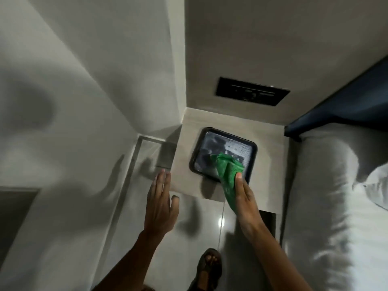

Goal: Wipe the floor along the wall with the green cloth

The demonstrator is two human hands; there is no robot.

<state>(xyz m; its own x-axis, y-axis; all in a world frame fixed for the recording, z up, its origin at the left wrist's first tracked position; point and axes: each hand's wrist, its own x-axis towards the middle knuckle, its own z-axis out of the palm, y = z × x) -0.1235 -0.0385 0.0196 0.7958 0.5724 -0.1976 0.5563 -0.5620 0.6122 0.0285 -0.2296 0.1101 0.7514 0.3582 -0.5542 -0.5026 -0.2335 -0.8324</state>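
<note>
1. The green cloth is in the right hand. The hand grips it near one end, with the thumb pressed on top.
2. The loose end of the cloth hangs over a black tray. The tray sits on a small tabletop at 12 o'clock from the person.
3. The left hand is spread flat and holds nothing. It is at 9 o'clock from the cloth, well apart from it.
4. The floor is shiny tile. It runs down at 6 o'clock, beside the wall at 9 o'clock. A foot in a sandal stands on it.
5. A bed with a white pillow is at 3 o'clock.
6. The cloth looks soft, light and floppy. It will bend and bunch up, and it cannot break.
7. I think it is best to fold it into a pad and press the flat palm on the middle.
8. The floor is not wiped yet. The cloth is up high, far from the floor.
</note>
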